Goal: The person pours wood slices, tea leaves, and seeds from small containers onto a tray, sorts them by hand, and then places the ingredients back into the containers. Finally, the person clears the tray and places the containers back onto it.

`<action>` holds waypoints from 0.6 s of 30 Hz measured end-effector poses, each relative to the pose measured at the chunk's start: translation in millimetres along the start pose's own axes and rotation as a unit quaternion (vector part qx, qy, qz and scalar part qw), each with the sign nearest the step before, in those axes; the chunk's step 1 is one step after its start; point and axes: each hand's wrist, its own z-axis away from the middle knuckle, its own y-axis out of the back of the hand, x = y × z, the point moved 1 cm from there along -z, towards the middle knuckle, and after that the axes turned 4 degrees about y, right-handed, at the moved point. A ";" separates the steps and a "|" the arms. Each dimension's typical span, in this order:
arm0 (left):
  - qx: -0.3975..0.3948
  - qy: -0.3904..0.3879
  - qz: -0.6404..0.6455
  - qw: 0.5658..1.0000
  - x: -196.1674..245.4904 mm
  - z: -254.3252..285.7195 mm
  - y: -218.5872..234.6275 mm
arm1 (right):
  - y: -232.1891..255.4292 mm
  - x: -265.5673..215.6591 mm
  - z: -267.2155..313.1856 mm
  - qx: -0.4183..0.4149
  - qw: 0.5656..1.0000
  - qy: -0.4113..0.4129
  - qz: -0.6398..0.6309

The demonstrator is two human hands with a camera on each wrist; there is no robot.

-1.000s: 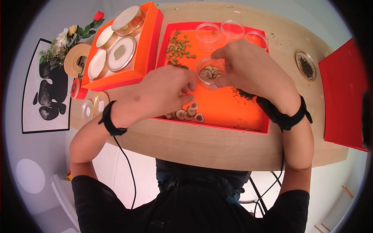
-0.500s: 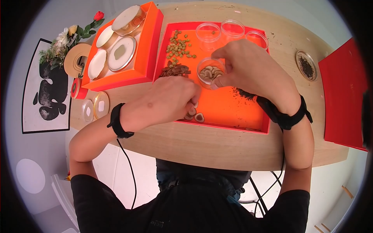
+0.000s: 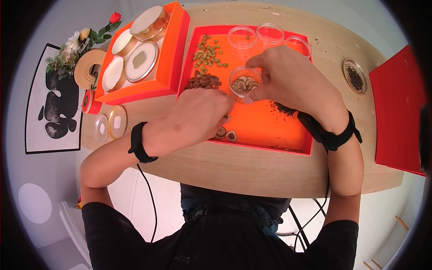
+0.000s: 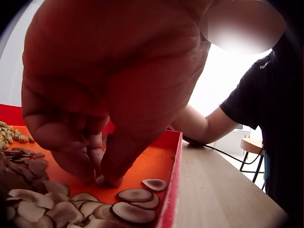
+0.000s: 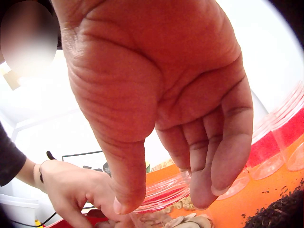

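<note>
Right hand (image 3: 292,76) grips the near cup (image 3: 231,84) by its rim, thumb on one side, fingers on the other. Left hand (image 3: 191,112) is closed, fingers curled in to the thumb, tips low over the tray floor near the loose slices (image 3: 231,136) — can't tell if a slice is between them.

Clock face = head view, centred on the red-edged orange tray (image 3: 256,128). Near cup sits about the centre, pale dark-edged slices (image 3: 244,85) inside. Loose slices at 7 o'clock, partly under the left hand; left wrist view shows more of them, overlapping, by the tray wall. Brown flakes (image 3: 202,81) at 9, yellow-green buds (image 3: 207,56) at 10, dark leaf bits (image 3: 283,109) at 4, beside the right wrist. Three clear cups (image 3: 270,24) stand from 12 to 2.

Outside the tray: orange box (image 3: 173,74) with white-topped containers (image 3: 141,61) at 10, two round lids (image 3: 117,122) around 8 to 9, round dish (image 3: 344,69) with dark bits at 3, red panel (image 3: 398,112) farther out past it — flowers (image 3: 72,45) far out at 10.
</note>
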 end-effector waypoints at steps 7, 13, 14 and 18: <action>0.012 0.013 0.058 0.998 -0.5 4.1 6.5 | 1.9 -2.5 0.1 -0.006 1.000 -0.004 0.009; 0.058 -0.019 0.158 0.985 0.9 4.4 35.0 | -2.9 2.0 1.0 0.017 1.000 0.019 0.015; 0.103 -0.024 0.185 0.977 3.2 2.0 42.3 | -1.9 0.3 -0.8 0.016 1.000 0.022 0.015; 0.200 -0.025 0.160 0.966 8.0 -10.8 60.4 | 0.3 -2.2 -3.0 -0.031 0.999 -0.040 0.002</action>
